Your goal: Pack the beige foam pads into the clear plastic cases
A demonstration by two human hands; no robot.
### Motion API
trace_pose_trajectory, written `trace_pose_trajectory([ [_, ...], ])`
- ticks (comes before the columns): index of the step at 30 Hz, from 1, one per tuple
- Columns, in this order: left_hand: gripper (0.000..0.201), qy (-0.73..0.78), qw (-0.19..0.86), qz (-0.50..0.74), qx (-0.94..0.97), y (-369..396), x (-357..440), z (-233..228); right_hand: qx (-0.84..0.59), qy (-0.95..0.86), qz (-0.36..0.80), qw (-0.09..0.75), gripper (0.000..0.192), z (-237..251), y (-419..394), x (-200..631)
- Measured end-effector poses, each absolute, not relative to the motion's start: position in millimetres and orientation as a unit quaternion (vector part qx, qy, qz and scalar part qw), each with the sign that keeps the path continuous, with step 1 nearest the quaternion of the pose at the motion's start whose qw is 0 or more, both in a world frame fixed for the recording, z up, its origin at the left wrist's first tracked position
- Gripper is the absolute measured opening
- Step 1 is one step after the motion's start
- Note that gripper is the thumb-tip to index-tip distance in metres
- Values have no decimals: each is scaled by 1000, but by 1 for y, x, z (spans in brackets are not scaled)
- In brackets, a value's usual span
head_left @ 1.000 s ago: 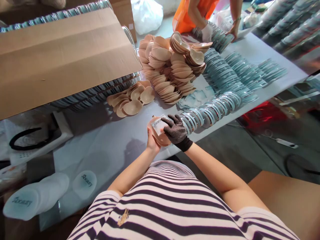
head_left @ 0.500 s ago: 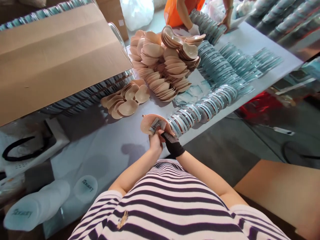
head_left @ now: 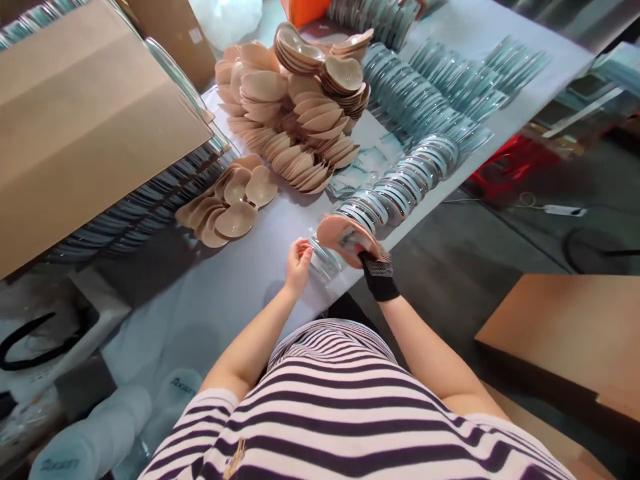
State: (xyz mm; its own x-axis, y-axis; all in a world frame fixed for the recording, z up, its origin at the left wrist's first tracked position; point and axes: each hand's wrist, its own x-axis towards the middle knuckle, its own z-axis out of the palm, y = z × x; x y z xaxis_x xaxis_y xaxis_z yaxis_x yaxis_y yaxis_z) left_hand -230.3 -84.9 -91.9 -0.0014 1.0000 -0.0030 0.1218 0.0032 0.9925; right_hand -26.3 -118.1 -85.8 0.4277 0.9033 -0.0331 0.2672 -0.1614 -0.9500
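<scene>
My right hand [head_left: 377, 270], in a black fingerless-looking glove, grips a beige bra-cup-shaped pad [head_left: 333, 232] by its right side. A small printed packet [head_left: 349, 237] lies against the pad's inner face. My bare left hand [head_left: 299, 263] is just left of it, its fingers curled together at the edge of a clear plastic case [head_left: 325, 261]. The fingertips partly hide that contact. Beyond the pad runs a row of filled clear round cases [head_left: 400, 183], stacked on edge along the table side.
Nested beige pads [head_left: 305, 127] form a large heap, with a smaller group [head_left: 227, 203] nearer. Rows of clear cases [head_left: 415, 93] stand behind. A cardboard-topped stack [head_left: 100, 127] is at left. White printed discs [head_left: 63, 460] lie lower left; a carton [head_left: 560, 327] stands right.
My hands were together at the pad; now the left has let go and moved to the clear case. The right has carried the pad rightward. The view has shifted.
</scene>
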Motion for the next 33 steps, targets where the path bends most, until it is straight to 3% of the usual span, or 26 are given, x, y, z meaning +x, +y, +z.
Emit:
trace_pose_trajectory([
  [5,12,422,266,206,842,-69,-230,-111,-765,-471,113,426,37,-90,-163,2],
  [8,23,388,202,151,886,-64,-227,-114,-770,-523,43,364,39,-103,-196,-16],
  [11,39,395,182,112,893,-59,-223,-111,-770,-530,16,355,39,-119,-214,-37],
  [14,43,408,172,79,893,-54,-218,-108,-787,-505,8,354,41,-130,-221,-47],
  [19,25,375,149,57,913,-48,-211,-111,-804,-479,27,351,47,-133,-221,-49],
  [23,22,354,168,54,918,-45,-210,-115,-800,-486,41,350,48,-127,-212,-51],
  [28,16,367,179,91,908,-45,-213,-122,-773,-555,74,297,48,-126,-216,-52],
  [33,23,394,187,134,890,-49,-217,-128,-776,-577,98,236,53,-126,-214,-48],
])
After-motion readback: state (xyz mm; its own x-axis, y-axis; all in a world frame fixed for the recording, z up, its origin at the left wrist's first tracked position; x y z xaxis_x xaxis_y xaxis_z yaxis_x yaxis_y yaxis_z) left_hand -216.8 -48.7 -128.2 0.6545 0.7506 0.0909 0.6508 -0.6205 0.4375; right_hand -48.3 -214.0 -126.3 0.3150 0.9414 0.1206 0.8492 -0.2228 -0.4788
